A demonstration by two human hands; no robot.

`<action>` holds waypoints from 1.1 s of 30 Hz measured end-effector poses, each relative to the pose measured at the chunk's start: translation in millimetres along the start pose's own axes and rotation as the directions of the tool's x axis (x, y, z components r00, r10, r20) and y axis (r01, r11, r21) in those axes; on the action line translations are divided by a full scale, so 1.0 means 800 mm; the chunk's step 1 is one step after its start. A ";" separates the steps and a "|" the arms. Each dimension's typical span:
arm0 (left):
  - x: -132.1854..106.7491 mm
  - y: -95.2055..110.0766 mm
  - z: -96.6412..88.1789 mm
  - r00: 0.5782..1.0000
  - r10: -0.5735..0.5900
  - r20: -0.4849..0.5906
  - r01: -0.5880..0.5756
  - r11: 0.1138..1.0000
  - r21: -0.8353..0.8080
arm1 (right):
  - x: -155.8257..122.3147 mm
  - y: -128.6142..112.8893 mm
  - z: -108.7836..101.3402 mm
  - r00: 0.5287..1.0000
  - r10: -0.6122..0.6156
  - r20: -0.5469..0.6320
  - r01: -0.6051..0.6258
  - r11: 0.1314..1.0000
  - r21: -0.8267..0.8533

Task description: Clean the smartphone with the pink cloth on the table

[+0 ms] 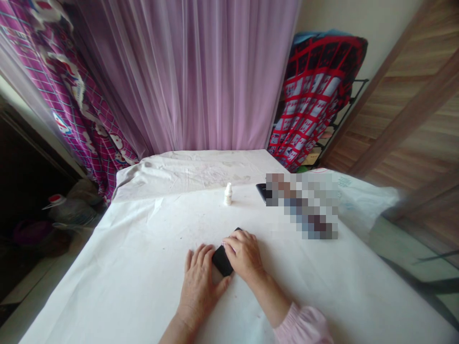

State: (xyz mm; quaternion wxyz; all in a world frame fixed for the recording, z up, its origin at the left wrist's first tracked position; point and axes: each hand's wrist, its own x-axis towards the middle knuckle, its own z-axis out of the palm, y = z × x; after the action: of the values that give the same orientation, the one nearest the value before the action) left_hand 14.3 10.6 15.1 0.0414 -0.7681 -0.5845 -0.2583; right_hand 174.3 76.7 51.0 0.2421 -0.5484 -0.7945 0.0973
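A small black flat object [222,260] lies on the white table cloth [136,267] near the front middle. My right hand [244,255] covers its right part, fingers curled over its top edge. My left hand [199,282] lies flat beside it on the left, fingers stretched out together, thumb touching the object's lower corner. Most of the object is hidden under the right hand. Further back stands a small white bottle [228,194], upright and apart from both hands.
A dark flat thing [261,191] lies at the back right beside a blurred-out patch. Purple curtains [186,76] hang behind the table. A red and black patterned cloth [315,95] drapes over a rack at the right. Clutter sits on the floor at the left.
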 end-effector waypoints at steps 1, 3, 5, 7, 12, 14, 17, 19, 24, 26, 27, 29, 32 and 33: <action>0.000 0.000 0.000 1.000 -0.001 0.003 0.001 1.000 0.002 | 0.002 0.004 -0.002 1.000 0.018 -0.005 -0.018 1.000 -0.007; 0.000 0.000 0.000 1.000 0.000 0.003 0.000 1.000 0.005 | 0.007 0.013 -0.005 0.998 0.052 -0.017 -0.053 0.998 -0.024; -0.001 -0.001 0.001 1.000 0.005 0.006 -0.005 1.000 0.008 | 0.011 0.021 -0.008 0.996 0.079 -0.033 -0.081 0.996 -0.048; -0.001 -0.002 0.002 1.000 0.005 0.012 -0.006 1.000 0.009 | 0.013 0.029 -0.010 0.993 0.104 -0.051 -0.108 0.991 -0.076; -0.003 -0.005 0.006 1.000 0.010 0.009 -0.010 1.000 0.023 | 0.016 0.039 -0.008 0.989 0.143 -0.043 -0.148 0.980 -0.130; -0.003 -0.005 0.006 1.000 0.012 0.011 -0.012 1.000 0.029 | 0.017 0.038 -0.007 0.988 0.151 -0.022 -0.153 0.977 -0.148; -0.002 -0.004 0.006 1.000 0.008 0.006 -0.008 0.999 0.033 | 0.020 0.032 -0.009 0.990 0.143 0.013 -0.140 0.977 -0.160; -0.002 -0.004 0.006 1.000 0.011 -0.001 -0.011 0.999 0.035 | 0.021 0.027 -0.010 0.991 0.127 0.039 -0.120 0.980 -0.158; -0.003 -0.008 0.010 1.000 0.015 -0.027 -0.014 0.999 0.040 | 0.019 0.016 -0.009 0.992 0.118 0.051 -0.108 0.982 -0.157; -0.003 -0.009 0.011 0.999 0.018 -0.026 -0.017 0.999 0.040 | 0.016 0.012 -0.009 0.993 0.106 0.045 -0.097 0.983 -0.158; -0.003 -0.009 0.012 1.000 0.018 -0.025 -0.017 0.999 0.040 | 0.015 0.010 -0.009 0.994 0.097 0.046 -0.089 0.984 -0.156; -0.003 -0.010 0.013 1.000 0.010 -0.022 -0.009 0.999 0.040 | 0.013 0.004 -0.008 0.996 0.077 0.049 -0.069 0.987 -0.147; -0.001 -0.009 0.012 1.000 -0.001 -0.013 0.002 0.999 0.032 | 0.010 -0.004 -0.007 0.998 0.050 0.048 -0.043 0.989 -0.140; -0.001 -0.008 0.012 1.000 -0.003 -0.014 0.003 1.000 0.029 | 0.009 -0.007 -0.006 0.998 0.043 0.049 -0.036 0.990 -0.138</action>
State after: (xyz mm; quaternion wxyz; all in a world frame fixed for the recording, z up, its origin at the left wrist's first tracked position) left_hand 11.5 15.6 4.8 0.0562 -0.7648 -0.5890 -0.2550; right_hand 169.9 80.9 59.7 0.1814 -0.5767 -0.7942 0.0614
